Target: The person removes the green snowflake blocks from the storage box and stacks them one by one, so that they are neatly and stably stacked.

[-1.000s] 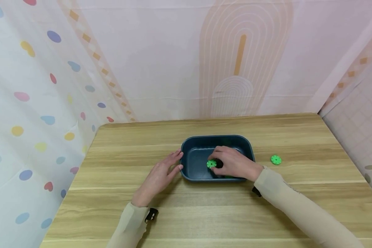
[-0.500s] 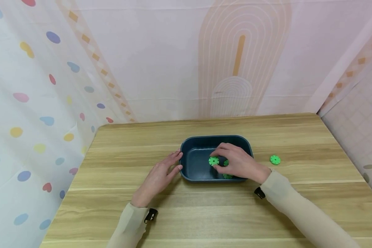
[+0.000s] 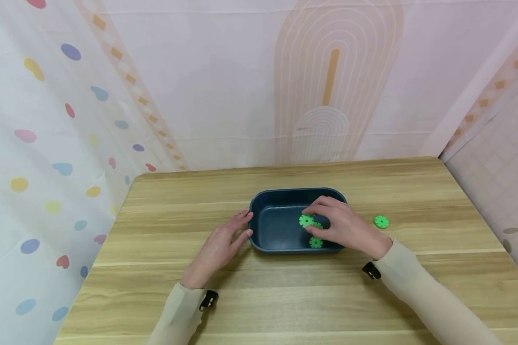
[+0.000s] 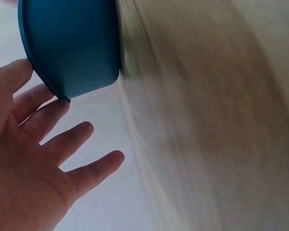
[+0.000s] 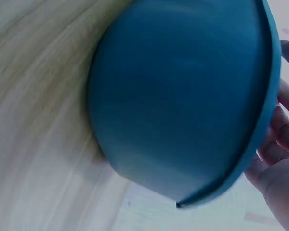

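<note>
My right hand (image 3: 344, 227) is pinching a green disc (image 3: 306, 220), seemingly above-left of other discs (image 3: 316, 243) in the tray (image 3: 276, 227), my uncurled left hand (image 3: 219, 244) touching its end.

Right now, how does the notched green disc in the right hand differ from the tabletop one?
The right hand pinches the held disc; the tabletop disc lies untouched. The held disc is over the dark-blue bin; the tabletop disc is right of it. Both are green, round and notched.

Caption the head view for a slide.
Left hand touching a blue bin, right hand pinching a green disc over it, and another disc on the table.
</note>
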Available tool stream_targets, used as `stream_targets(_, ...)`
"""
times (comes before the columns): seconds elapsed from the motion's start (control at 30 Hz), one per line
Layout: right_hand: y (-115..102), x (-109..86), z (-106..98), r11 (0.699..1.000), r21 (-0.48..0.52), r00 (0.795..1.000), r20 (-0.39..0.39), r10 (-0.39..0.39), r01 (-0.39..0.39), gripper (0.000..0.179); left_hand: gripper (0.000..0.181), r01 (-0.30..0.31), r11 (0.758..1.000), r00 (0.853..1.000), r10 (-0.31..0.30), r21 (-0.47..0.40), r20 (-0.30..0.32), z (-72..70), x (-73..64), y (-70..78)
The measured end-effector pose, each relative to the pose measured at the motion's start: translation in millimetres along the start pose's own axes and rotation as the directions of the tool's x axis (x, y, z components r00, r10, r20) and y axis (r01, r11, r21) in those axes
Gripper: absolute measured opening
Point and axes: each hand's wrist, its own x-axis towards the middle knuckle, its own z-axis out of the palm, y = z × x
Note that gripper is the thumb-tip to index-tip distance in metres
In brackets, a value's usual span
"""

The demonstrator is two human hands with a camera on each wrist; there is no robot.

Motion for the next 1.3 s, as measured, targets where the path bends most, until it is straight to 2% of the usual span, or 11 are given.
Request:
stream_targets(0.27, 5.7, -10.7, -8.7, 1.000, -0.013, 0.999, -0.039, 0.022, -0.022, 0.033, 0.048, -0.010, 1.000, 1.000, 0.010, -0.002, -0.005, 0.8, 0.3, -0.4)
stream_targets(0.57, 15.2, -24.4, -18.4, 0.998, 0.015, 0.994, -0.088, 0.056, -0.055, 0.035, 0.048, -0.018, 1.000, 1.000, 0.018, -0.002, -0.010, 2.0, 1.4, -0.7)
stream_targets(0.83, 24.1, -37.7, -24.7, 0.994, -0.034, 0.983, -0.156, 0.099, -0.105, 0.034, 0.048, -0.019, 1.000, 1.000, 0.019, -0.002, -0.014, 2.0, 1.3, -1.4)
stream_targets(1.3, 40.5, -56.0, -34.5, 0.991, -0.064, 0.969, -0.226, 0.101, -0.118, 0.033, 0.048, -0.021, 1.000, 1.000, 0.021, -0.011, -0.007, 1.9, 1.4, -1.7)
